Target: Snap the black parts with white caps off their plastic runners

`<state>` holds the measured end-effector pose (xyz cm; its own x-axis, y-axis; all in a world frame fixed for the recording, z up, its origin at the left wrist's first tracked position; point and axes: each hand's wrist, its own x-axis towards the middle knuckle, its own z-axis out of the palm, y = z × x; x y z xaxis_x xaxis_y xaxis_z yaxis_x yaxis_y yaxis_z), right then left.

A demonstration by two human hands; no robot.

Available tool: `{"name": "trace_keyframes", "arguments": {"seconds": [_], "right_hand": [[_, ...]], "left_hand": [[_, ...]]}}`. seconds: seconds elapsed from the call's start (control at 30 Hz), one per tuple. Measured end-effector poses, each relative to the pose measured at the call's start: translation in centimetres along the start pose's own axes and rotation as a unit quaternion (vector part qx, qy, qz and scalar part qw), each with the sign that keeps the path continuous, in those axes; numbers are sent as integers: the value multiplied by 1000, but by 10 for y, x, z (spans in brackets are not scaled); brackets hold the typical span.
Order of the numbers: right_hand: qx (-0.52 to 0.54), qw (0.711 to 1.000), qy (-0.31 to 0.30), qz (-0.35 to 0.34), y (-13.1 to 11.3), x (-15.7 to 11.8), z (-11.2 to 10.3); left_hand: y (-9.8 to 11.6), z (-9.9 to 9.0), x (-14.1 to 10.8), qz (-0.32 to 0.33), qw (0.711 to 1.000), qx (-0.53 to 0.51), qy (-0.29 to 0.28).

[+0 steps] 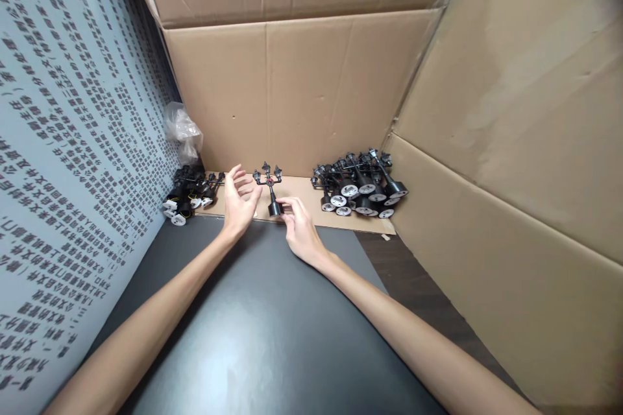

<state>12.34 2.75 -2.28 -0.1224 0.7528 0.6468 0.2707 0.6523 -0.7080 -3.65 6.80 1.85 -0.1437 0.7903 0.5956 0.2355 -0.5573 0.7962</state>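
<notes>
Upright between my hands is a small black model street lamp (273,206) with three lantern heads on a branched post. My right hand (300,228) grips it low down, fingers and thumb at its round base. To the left of the post, my left hand (239,203) has its fingers apart and holds nothing. A pile of similar lamps (360,183) lies to the right, many with white discs under their bases. Another smaller heap of lamps (187,193) lies at the far left, with bits of yellow wire showing.
A flat cardboard strip (219,207) runs along the back beneath the lamps. Cardboard walls (306,91) rise behind and at right, and a printed sheet (87,117) stands at left. A clear plastic bag (183,130) sits above the left heap. The dark mat (272,311) covers the front.
</notes>
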Motion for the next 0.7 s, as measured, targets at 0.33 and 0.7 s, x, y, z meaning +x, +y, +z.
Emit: {"name": "trace_keyframes", "arguments": {"seconds": [0.33, 0.7], "right_hand": [[-3, 1000, -28, -9, -2, -1, 0], [53, 993, 44, 94, -3, 10, -9]], "left_hand": [[-19, -11, 22, 7, 998, 1, -67], [-7, -12, 13, 54, 993, 36, -103]]}}
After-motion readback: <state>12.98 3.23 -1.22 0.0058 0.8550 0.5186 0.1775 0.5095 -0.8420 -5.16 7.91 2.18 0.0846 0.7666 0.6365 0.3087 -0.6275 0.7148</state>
